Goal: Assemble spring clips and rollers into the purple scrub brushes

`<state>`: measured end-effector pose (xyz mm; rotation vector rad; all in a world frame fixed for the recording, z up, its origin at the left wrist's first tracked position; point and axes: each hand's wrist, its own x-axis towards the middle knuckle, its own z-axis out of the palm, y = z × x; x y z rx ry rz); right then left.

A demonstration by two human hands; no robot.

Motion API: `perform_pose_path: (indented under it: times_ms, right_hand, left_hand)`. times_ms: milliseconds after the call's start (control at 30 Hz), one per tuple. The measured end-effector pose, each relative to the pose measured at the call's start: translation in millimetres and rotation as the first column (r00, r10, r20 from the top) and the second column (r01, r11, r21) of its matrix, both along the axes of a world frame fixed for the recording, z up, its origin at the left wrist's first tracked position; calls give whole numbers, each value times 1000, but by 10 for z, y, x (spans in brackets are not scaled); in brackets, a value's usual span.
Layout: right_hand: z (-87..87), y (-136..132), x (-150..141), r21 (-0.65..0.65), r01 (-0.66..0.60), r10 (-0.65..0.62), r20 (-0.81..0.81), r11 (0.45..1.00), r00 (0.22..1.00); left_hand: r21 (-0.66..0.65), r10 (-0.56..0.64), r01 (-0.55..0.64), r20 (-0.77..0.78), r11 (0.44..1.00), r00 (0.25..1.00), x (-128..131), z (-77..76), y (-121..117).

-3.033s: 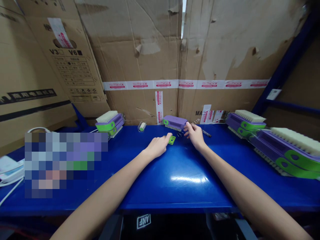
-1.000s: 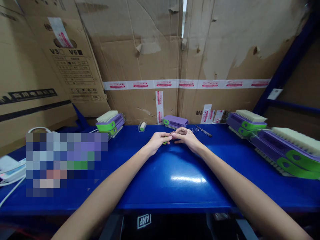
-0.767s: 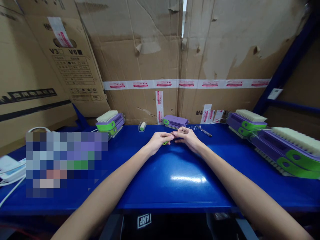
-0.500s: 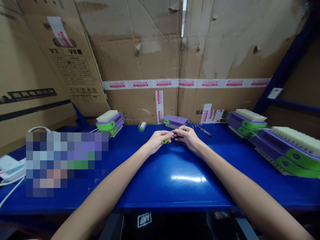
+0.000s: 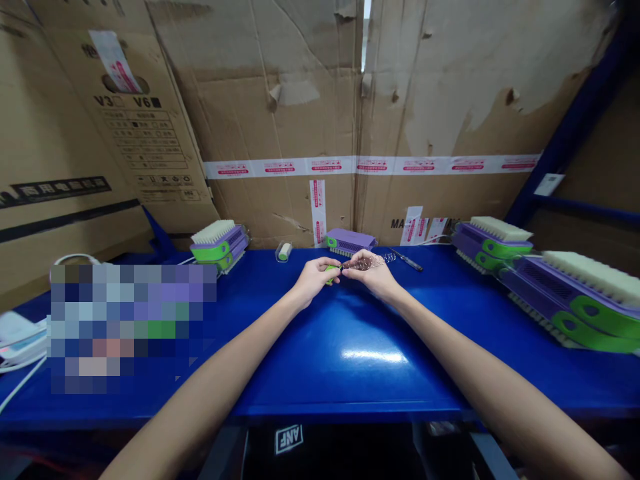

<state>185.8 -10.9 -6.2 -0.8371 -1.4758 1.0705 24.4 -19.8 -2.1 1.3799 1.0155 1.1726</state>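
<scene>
My left hand (image 5: 314, 277) pinches a small green plastic piece (image 5: 331, 271) a little above the blue table (image 5: 350, 340). My right hand (image 5: 374, 271) is closed on a thin metal spring (image 5: 373, 261), whose near end meets the green piece between my fingertips. Both hands hover close together near the far middle of the table. Just behind them lies a purple brush body (image 5: 351, 241) with a green end, bristles down.
A purple and green brush (image 5: 217, 243) lies at the back left, several more brushes (image 5: 545, 280) stacked at the right. A small clear capsule (image 5: 284, 251) and a pen (image 5: 407, 261) lie near the cardboard wall (image 5: 320, 113). White cables (image 5: 20, 347) sit at the far left.
Three seconds ago the green piece lay on the table under my left fingers. Since then both hands have lifted it and the spring together and drifted slightly upward.
</scene>
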Motion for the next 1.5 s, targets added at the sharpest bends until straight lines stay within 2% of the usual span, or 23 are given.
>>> perform_pose_path:
  times_ms: [100,233,400,700,933,1200,1400,1500]
  right_hand:
    - [-17,10,4,48,34,-37,69,998,997]
    - [-66,45,12,99,53,-68,158,994,985]
    - [-161,132,31,147,91,-119,191,985,974]
    - [-209,249,171,208,161,-222,320,965,921]
    - [-189,228,207,220,159,-233,364,962,902]
    - [-211,213,141,366,173,-312,366,914,877]
    - [-180,191,160,454,143,-353,422,880,835]
    - [-181,197,169,454,151,-360,420,878,833]
  left_hand:
    - [70,37,-34,-46,997,998,0,-8,-5]
    - [122,18,-12,-43,992,999,26,-42,10]
    - [39,62,-61,-31,997,998,112,-56,75]
    - [-99,167,-172,-63,980,984,282,40,277]
    - [-139,209,-197,83,971,974,338,3,254]
    - [-121,235,-220,128,968,964,265,1,213]
    - [-148,214,-205,52,968,975,258,-18,204]
    - [-122,225,-225,-18,967,974,246,-45,229]
